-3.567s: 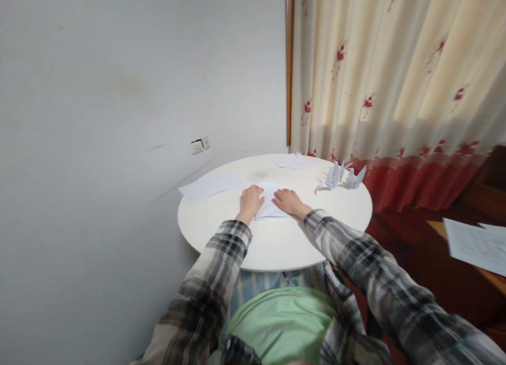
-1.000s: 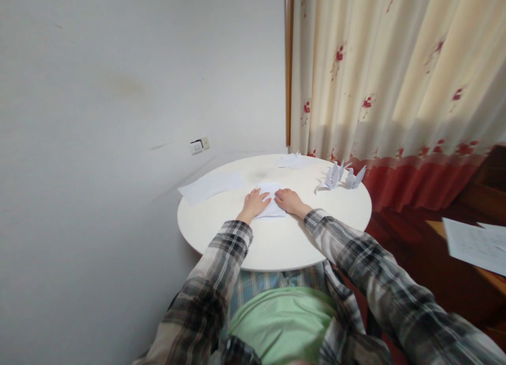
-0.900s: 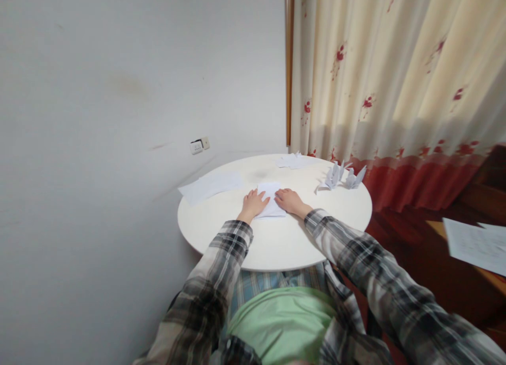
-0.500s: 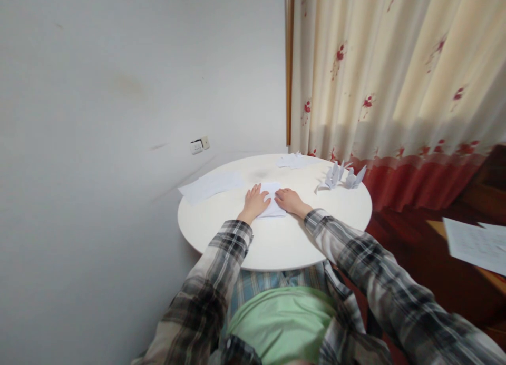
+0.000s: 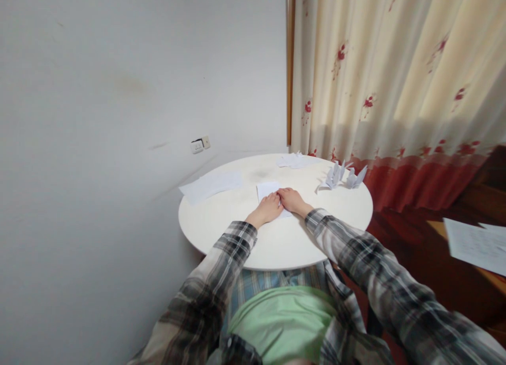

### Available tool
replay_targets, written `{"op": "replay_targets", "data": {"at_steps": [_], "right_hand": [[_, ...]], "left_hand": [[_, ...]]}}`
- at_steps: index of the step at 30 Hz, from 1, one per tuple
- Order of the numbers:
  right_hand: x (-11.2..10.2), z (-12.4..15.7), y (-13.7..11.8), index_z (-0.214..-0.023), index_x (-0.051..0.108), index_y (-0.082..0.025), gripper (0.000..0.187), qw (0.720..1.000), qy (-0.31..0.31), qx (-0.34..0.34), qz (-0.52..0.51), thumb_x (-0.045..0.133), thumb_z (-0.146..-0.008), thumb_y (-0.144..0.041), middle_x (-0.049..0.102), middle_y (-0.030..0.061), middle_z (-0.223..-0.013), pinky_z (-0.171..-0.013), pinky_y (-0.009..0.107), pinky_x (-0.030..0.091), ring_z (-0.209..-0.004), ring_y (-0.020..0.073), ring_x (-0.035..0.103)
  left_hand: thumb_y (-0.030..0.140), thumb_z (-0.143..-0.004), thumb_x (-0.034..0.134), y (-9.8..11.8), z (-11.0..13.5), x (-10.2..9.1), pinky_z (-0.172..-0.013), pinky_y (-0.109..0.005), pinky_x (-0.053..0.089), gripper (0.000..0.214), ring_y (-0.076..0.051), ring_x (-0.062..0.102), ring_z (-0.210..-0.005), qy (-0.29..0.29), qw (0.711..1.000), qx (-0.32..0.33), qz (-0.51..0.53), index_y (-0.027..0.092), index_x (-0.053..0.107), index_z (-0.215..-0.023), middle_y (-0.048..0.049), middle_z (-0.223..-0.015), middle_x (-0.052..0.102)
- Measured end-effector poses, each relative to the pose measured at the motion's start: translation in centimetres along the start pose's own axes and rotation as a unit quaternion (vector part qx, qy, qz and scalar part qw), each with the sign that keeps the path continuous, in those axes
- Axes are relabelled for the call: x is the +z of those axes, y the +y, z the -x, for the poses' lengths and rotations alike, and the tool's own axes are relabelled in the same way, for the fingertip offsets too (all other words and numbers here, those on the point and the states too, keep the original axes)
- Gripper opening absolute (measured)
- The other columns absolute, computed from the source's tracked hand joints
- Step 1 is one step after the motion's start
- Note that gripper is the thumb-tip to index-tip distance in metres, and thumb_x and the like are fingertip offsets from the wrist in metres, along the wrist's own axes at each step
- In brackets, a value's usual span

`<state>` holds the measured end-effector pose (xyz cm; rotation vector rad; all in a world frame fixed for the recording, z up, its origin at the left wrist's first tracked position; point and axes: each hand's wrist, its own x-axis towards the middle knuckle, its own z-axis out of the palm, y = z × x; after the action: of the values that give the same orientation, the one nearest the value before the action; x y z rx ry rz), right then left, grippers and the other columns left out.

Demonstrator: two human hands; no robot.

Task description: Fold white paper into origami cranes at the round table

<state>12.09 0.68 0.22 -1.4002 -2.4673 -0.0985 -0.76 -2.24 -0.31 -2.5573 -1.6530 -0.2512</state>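
A folded sheet of white paper (image 5: 267, 188) lies near the middle of the round white table (image 5: 221, 220). Across its lower part rests my left hand (image 5: 269, 208), fingers laid flat and close together, tips reaching the paper's right edge. At that same edge my right hand (image 5: 291, 199) has its fingers bent and closed on the paper, their tips touching those of my left hand. Both hands hide much of the sheet's right and near part.
Folded paper cranes (image 5: 336, 176) stand at the table's right side. A larger white sheet (image 5: 213, 186) lies at the left rim, and more paper pieces (image 5: 292, 160) at the back. A wall (image 5: 118, 196) borders the left; a curtain (image 5: 387, 117) hangs behind. Papers (image 5: 474, 244) lie at far right.
My left hand has slid right across the paper, from its left side to beside my right hand. The paper's upper left corner now shows. My right hand has hardly moved.
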Motion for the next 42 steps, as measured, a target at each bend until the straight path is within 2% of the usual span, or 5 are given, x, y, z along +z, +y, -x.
{"op": "replay_targets", "data": {"at_steps": [14,20,29,34,42], "right_hand": [[0.0,-0.4,0.5,-0.112,0.057,-0.017,0.032,1.000,0.002,0.020,-0.019,0.038,-0.087,-0.018,0.062,0.0096,-0.114,-0.089,0.027,0.039,-0.107,0.0179,0.054],[-0.1,-0.3,-0.1,-0.110,0.057,-0.014,0.031,1.000,0.013,0.019,0.000,0.035,-0.088,-0.017,0.061,0.0115,-0.112,-0.088,0.028,0.039,-0.106,0.0193,0.054],[0.1,0.0,-0.7,-0.116,0.050,-0.014,0.035,1.000,0.013,0.014,0.009,0.033,-0.092,-0.031,0.055,0.0124,-0.121,-0.094,0.031,0.036,-0.114,0.0207,0.048],[0.3,0.1,-0.7,-0.120,0.047,-0.007,0.045,0.998,0.026,0.062,-0.019,0.040,-0.088,-0.039,0.059,0.0181,-0.114,-0.091,0.034,0.039,-0.109,0.0263,0.052],[1.1,-0.8,0.5,-0.131,0.038,-0.008,0.063,0.981,0.033,0.041,-0.187,0.059,-0.078,-0.035,0.053,0.0195,-0.125,-0.095,0.035,0.038,-0.113,0.0250,0.052]], "left_hand": [[0.040,-0.088,0.029,0.0,-0.2,-0.3,-0.110,-0.038,0.024,0.052,-0.021,0.029,-0.135,-0.015,0.999,0.020,0.043,0.013,0.040,-0.132,-0.0121,-0.144,0.035],[0.023,-0.091,0.017,-1.0,-0.5,-0.5,-0.109,-0.029,0.026,0.047,-0.013,0.038,-0.129,-0.013,0.999,0.013,0.045,0.014,0.044,-0.129,-0.0082,-0.140,0.043],[0.050,-0.089,0.023,-2.4,0.1,-0.4,-0.108,-0.043,0.024,0.062,-0.028,0.026,-0.135,0.002,0.980,-0.197,0.000,0.013,0.036,-0.136,-0.0165,-0.146,0.030],[0.034,-0.090,0.026,-2.6,0.2,-0.5,-0.106,-0.040,0.028,0.047,-0.025,0.033,-0.132,0.011,0.980,-0.197,-0.003,0.018,0.043,-0.132,-0.0144,-0.143,0.037],[0.042,-0.089,0.031,-2.8,0.2,-0.1,-0.106,-0.041,0.025,0.053,-0.030,0.030,-0.133,0.027,0.979,-0.201,0.028,0.013,0.042,-0.133,-0.0193,-0.143,0.035]]}}
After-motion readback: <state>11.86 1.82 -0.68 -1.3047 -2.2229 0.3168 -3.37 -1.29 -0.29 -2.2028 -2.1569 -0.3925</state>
